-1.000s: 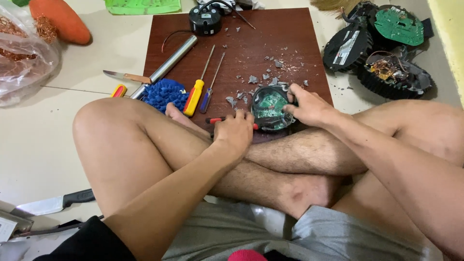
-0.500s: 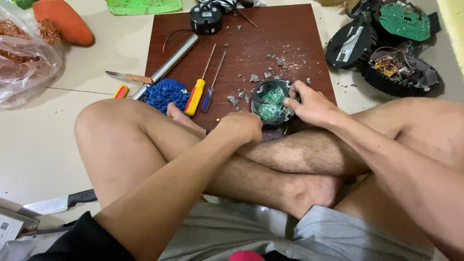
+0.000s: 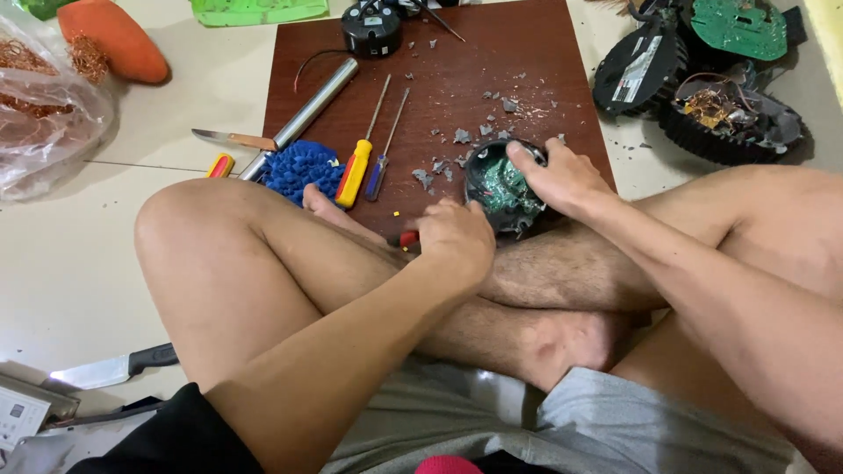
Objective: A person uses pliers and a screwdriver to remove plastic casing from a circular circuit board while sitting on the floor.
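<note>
right hand fingers clamped on the cracked round housing, left hand beside it pinching a red-handled tool, green board inside still unremoved, shell chips just beyond it

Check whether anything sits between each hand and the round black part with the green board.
Nothing visible does. The right hand already rests on the round black part, fingers over its rim. The left hand lies right beside it, holding a red-handled tool, no object between.

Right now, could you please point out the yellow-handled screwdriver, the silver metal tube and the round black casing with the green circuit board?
yellow-handled screwdriver (image 3: 355,173), head view, on the handle.
silver metal tube (image 3: 314,107), head view, mid-length.
round black casing (image 3: 500,186), head view, on the green board inside.
</note>
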